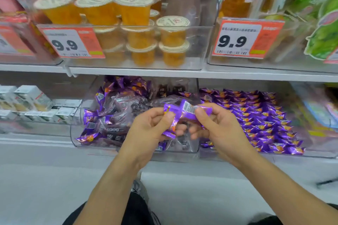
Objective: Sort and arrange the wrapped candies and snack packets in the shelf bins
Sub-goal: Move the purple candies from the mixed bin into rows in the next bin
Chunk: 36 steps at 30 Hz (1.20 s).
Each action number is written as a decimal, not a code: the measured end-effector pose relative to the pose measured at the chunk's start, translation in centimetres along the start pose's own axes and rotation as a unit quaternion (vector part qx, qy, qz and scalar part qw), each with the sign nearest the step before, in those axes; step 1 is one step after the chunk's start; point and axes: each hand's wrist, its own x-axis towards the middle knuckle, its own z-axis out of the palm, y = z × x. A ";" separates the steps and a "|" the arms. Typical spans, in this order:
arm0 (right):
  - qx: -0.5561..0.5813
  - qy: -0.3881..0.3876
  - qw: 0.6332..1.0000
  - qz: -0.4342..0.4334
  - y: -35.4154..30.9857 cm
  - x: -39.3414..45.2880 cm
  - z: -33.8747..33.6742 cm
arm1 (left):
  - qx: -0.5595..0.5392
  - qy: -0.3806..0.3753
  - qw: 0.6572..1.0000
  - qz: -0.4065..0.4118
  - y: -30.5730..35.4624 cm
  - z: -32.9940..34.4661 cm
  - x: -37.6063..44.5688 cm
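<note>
The white shelf (164, 74) carries clear plastic bins on two levels. Above, one bin is stacked with orange jelly cups (133, 8) behind a 9.9 price tag (73, 43). Below, the right clear bin (274, 156) holds purple candies (261, 120) laid in neat overlapping rows, while the middle clear bin (135, 151), pulled forward, is a jumble of purple candies and dark snack packets (117, 131) mixed together.

Over that jumbled bin, the left hand (151, 126) and the right hand (217, 126) each pinch a few purple wrapped candies (182, 111) between thumb and fingers; how many they hold is hard to tell.

The step looks like pulling purple pieces out of the mix to join the tidy rows at the right. To do it well, it would help to square the wrappers so that they face one way, keep the pinch light so the foil does not crumple, and lay them flat against the last row, not drop them.
</note>
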 end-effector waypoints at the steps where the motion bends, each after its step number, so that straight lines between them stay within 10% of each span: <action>1: 0.004 0.010 1.000 -0.018 -0.1 -0.3 -0.8 | -0.019 0.014 1.000 -0.012 -0.4 1.1 -0.2; 10: -0.075 0.041 0.983 -0.163 1.9 -2.5 -6.3 | -0.083 0.073 0.994 -0.025 -2.6 9.2 -0.8; 21: -0.009 0.092 0.993 -0.069 -1.3 -1.9 -8.8 | -0.099 0.062 0.993 -0.014 -3.5 12.4 1.0; 28: -0.001 -0.034 0.997 0.068 -3.5 -0.8 -12.1 | -0.092 0.052 0.994 -0.030 -3.6 11.8 1.1; 36: -0.123 0.018 0.992 0.022 -2.2 -1.0 -9.6 | -0.090 0.036 0.994 -0.057 -3.5 12.2 0.5</action>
